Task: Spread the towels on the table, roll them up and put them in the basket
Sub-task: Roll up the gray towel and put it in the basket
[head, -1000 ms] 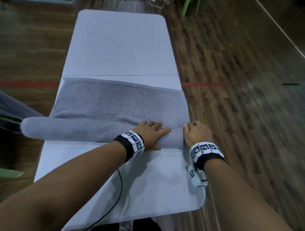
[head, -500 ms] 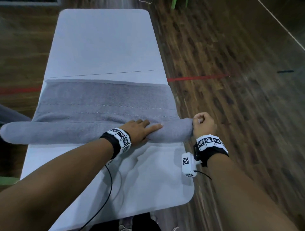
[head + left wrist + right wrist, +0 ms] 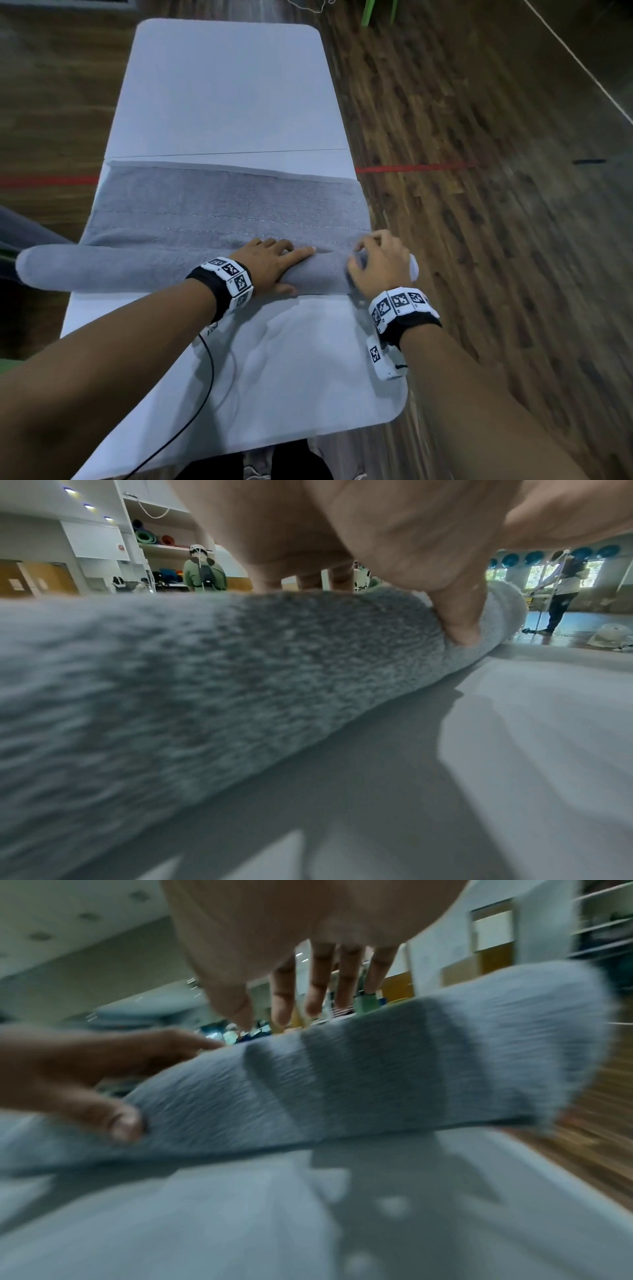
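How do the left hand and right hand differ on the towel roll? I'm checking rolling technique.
The left hand lies flat on the towel roll near its middle, fingers straight; the right hand sits at the roll's right end, fingers curved over it. The left thumb presses the near side; the right hand looks raised. Both wear marker wristbands.

A plain grey is being shown by the towel (image 3: 226, 212), crossed by thin lines of pale stitching. A pale grey-white is being shown by the table (image 3: 222, 96). Brown wood grain is being displayed by the floor (image 3: 479, 205), which is being crossed by a red line (image 3: 411, 168). Black bands (image 3: 412, 323) with white blocks of black square markings are being worn at both wrists.
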